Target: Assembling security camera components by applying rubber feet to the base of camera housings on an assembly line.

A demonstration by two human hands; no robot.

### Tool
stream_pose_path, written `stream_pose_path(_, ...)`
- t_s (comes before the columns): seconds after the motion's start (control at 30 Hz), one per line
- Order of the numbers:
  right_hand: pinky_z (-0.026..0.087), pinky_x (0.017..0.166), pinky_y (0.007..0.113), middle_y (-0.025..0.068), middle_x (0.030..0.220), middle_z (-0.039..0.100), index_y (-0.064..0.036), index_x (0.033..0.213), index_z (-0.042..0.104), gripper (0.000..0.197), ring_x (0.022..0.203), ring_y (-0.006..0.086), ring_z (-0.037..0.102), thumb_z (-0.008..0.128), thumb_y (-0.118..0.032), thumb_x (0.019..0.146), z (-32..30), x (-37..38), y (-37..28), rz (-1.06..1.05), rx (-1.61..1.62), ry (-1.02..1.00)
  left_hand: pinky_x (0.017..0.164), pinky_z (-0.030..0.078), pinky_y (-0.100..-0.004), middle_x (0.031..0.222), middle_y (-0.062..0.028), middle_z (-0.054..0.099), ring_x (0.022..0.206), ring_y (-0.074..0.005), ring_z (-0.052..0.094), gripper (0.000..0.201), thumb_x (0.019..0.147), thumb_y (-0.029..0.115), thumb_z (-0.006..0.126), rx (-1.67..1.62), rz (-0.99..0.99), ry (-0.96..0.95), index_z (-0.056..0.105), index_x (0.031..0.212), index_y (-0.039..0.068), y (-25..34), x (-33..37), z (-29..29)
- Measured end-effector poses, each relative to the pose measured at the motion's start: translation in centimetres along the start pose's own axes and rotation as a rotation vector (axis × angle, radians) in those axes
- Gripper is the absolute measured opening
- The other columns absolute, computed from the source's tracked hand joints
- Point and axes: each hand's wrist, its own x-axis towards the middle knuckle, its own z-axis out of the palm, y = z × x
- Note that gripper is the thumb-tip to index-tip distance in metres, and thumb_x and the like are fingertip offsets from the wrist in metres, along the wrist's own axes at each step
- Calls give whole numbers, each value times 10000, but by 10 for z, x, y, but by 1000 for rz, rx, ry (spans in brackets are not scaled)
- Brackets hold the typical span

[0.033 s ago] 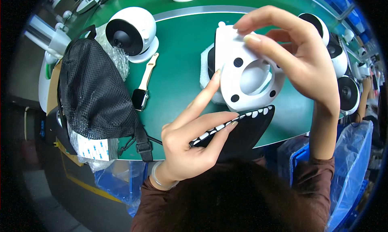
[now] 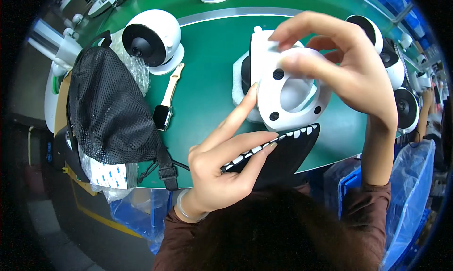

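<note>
A white ring-shaped stand base [image 2: 293,117] with several round black pads lies tilted on a white round-bodied device with a black front, resting on white foam [image 2: 238,84]. Between its thumb and middle finger, my left hand [image 2: 222,169] pinches a black sheet [image 2: 285,153] whose upper edge shows a row of white rounded spots. The left index finger touches the base's left side. Over the base's upper part is my right hand [image 2: 347,68], index finger and thumb apart, nothing visible between them. Its thumb is blurred close to a black pad [image 2: 278,74].
On the green table [image 2: 203,49], a white round camera [image 2: 155,37] stands at left beside a smartwatch [image 2: 165,108] with a pale strap. A black mesh bag [image 2: 113,106] covers the left edge. Several similar cameras [image 2: 405,106] line the right. Blue bins with plastic liners [image 2: 410,176] stand below.
My right thumb and index finger have shifted slightly, the thumb downward and to the left over the base. My left hand and the black sheet stay in place.
</note>
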Motion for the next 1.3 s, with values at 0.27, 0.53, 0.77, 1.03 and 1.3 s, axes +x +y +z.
stream_pose_path(0.27, 396, 366, 128, 33, 604, 571, 28, 848, 570, 201, 431, 29, 495, 523, -165, 821, -41, 30, 22, 352, 352, -19, 620, 479, -229, 1032, -210, 557, 763, -218, 632, 174, 576, -49, 662, 4, -42, -46, 656, 740, 11, 5, -1, -14)
stream_pose_path(0.53, 437, 502, 316, 123, 504, 539, -2, 566, 604, 223, 501, 203, 541, 583, -221, 600, -10, 161, 23, 38, -388, -105, 599, 486, -228, 963, -201, 585, 703, -203, 632, 183, 595, 5, 695, -61, -137, -106, 661, 769, 50, -6, -24, -28)
stream_pose_path(0.77, 473, 627, 357, 128, 751, 607, -96, 765, 614, 140, 749, 263, 590, 601, -194, 666, 89, 256, 106, -327, -744, 142, 525, 479, -228, 978, -189, 586, 604, -201, 615, 129, 661, -1, 657, -189, -242, -31, 645, 784, 37, -10, -36, -19)
stream_pose_path(1.03, 466, 663, 348, 90, 807, 621, -96, 821, 627, 201, 748, 254, 590, 514, -16, 675, 70, 258, 163, -299, -789, -134, 500, 466, -236, 962, -188, 590, 573, -191, 604, 141, 641, 15, 668, -166, -127, -174, 645, 777, 46, -16, -23, -28)
stream_pose_path(1.3, 439, 773, 340, 113, 911, 610, -89, 939, 632, 513, 822, 288, 574, 378, 128, 549, 63, 226, 202, -130, -418, -159, 491, 461, -239, 939, -177, 601, 557, -193, 595, 174, 611, 6, 685, -147, -144, -231, 644, 773, 57, -9, -14, -28)
